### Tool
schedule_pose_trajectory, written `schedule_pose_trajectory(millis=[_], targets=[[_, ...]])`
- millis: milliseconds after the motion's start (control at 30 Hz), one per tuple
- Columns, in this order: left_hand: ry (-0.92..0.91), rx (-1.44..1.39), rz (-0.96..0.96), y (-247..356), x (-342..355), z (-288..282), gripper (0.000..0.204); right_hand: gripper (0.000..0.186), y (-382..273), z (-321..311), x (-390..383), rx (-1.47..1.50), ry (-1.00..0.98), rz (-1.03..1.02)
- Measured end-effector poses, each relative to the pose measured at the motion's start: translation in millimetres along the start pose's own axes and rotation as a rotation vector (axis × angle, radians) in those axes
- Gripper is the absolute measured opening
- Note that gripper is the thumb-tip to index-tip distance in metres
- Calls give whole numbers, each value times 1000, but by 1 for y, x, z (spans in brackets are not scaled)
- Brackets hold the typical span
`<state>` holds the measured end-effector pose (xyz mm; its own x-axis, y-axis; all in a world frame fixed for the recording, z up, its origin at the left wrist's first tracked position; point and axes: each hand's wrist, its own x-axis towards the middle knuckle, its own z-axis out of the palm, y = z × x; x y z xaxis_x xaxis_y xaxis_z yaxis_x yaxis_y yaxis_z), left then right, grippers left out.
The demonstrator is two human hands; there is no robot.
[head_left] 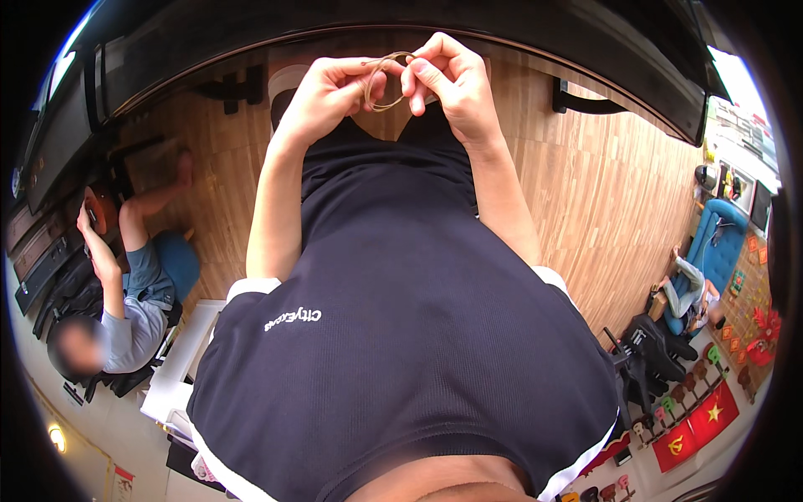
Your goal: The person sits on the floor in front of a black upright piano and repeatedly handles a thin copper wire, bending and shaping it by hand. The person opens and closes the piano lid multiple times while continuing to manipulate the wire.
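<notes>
A thin brass-coloured string (374, 107), wound into a small loose coil and looking like a guitar string, is held up over my lap. My left hand (324, 99) is closed round the coil's left side, thumb and fingers pinching it. Opposite it, my right hand (460, 88) pinches the upper right of the loop between thumb and forefinger, its other fingers curled. One short end of the string pokes out above the left fingers. The exact contact under the fingertips is partly hidden.
A glossy black furniture edge (335, 27) runs across just beyond my hands. Wooden floor (577, 192) lies below. On the left, a seated person (138, 335) holds a round brown object. At far right, another person (693, 293) sits by a blue sofa (718, 230), near small hanging instruments (682, 389).
</notes>
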<state>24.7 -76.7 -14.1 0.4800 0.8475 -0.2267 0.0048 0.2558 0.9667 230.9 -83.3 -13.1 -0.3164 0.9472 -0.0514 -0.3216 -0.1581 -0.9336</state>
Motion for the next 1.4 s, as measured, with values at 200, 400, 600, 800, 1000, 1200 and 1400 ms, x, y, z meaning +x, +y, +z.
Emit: schedule_pose_trajectory(millis=[200,400,600,800,1000,1200,1400], targets=[[-8,135,130,-1,0,-7,21,6,-2,4,2,-3,33,103],[97,-75,117,-13,0,-8,22,10,3,5,3,43,119,152],[255,-333,67,-12,-2,5,28,9,7,3,2,-6,169,152],[222,-155,235,-21,-4,-4,17,11,10,9,7,-77,96,153],[341,-233,319,-19,-2,-1,15,13,11,9,5,-81,177,92],[383,-241,366,-28,-8,-17,17,10,8,-3,2,-23,255,40],[389,-300,143,-24,-10,-16,19,10,5,-7,5,2,199,-78]])
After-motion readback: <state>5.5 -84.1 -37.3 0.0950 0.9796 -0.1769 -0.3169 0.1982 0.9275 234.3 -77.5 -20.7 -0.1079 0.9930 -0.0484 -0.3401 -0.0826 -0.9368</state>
